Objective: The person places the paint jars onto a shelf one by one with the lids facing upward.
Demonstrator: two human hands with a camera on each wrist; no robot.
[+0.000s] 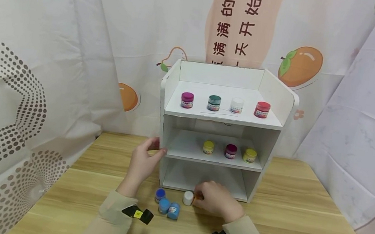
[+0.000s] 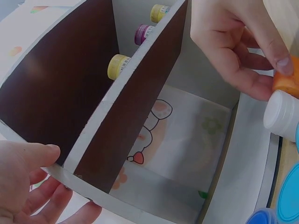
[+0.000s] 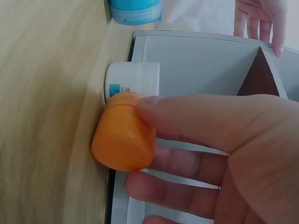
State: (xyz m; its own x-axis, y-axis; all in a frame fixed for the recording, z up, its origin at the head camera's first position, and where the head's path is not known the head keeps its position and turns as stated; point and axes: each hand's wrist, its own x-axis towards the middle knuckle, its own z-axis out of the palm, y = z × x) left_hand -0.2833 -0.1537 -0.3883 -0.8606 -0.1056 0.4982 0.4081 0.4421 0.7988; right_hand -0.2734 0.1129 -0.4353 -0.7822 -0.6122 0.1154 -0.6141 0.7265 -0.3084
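My right hand (image 1: 216, 200) pinches an orange paint jar (image 3: 124, 140) between thumb and fingers, low in front of the bottom shelf. Right beside that jar stands a white paint jar (image 1: 188, 198) on the table. My left hand (image 1: 144, 158) holds the left side panel of the white shelf unit (image 1: 166, 102), thumb at its front edge and fingers round the outer face. Between the forearms sit a dark blue jar (image 1: 160, 195), a light blue jar (image 1: 164, 205) and another blue jar (image 1: 173, 211).
On the top board are a purple jar (image 1: 187, 100), a green jar (image 1: 214, 103), a white-capped jar (image 1: 236, 105) and a red jar (image 1: 262, 110). The middle board bears a yellow jar (image 1: 208, 147), a maroon jar (image 1: 230, 151) and a second yellow jar (image 1: 250, 155). Printed curtains hang behind.
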